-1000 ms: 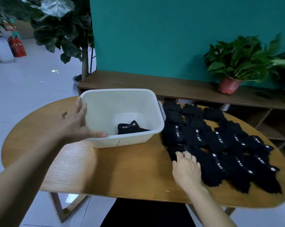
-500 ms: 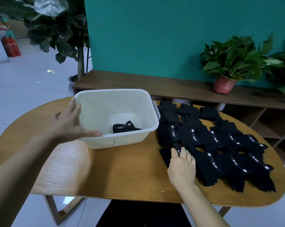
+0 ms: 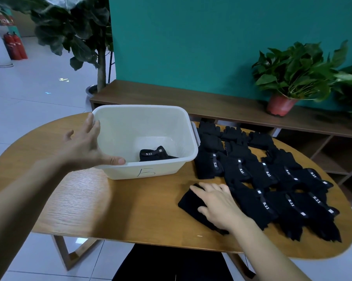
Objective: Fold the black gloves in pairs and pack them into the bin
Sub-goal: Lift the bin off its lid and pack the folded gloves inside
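Two hands are at work on the table. The right hand lies palm down with its fingers extended and slightly spread, pressing flat on one black glove; no finger curls round the fabric. This glove sits apart from the rest, angled on the bare wood, with its near end running under the wrist. The left hand is spread wide at the near left corner of the bin: the straight fingers rest against the left wall and rim, and the thumb lies along the near rim. It braces the corner rather than closing on it.

The bin is a white plastic tub standing upright on the table, with a handwritten mark on its near wall. One folded pair of gloves lies on its floor, toward the near side, with a "5.11" strap facing up.

To the right of the bin, the remaining gloves lie in overlapping rows across the right half of the table, most with white labels showing. The nearest row lies just beside the right hand.

Behind the table runs a low wooden shelf against a teal wall, and a potted plant stands on it.
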Action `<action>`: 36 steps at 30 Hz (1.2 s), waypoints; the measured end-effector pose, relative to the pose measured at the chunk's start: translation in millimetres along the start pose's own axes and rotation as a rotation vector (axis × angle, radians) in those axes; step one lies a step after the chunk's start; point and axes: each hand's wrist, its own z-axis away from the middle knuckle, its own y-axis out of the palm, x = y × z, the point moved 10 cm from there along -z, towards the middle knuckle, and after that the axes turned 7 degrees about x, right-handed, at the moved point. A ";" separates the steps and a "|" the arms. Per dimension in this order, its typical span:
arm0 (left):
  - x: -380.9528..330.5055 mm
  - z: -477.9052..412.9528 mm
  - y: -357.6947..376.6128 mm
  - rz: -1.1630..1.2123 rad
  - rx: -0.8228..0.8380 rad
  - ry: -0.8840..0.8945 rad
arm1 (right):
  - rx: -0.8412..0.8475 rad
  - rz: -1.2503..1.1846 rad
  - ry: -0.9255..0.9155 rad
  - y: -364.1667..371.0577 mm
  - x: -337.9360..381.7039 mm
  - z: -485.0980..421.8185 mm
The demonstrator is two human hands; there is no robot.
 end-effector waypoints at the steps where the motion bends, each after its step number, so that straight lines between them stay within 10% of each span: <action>1: -0.2 -0.1 0.1 -0.004 0.002 0.001 | 0.063 0.016 -0.002 1.1 0.7 -6.1; 15: -0.2 -0.1 0.2 0.011 0.037 -0.017 | 0.315 -0.083 -0.029 15.9 1.5 -28.5; 36: -8.1 9.1 -1.8 0.048 0.073 0.009 | 0.018 -0.305 -0.238 -83.5 0.6 18.3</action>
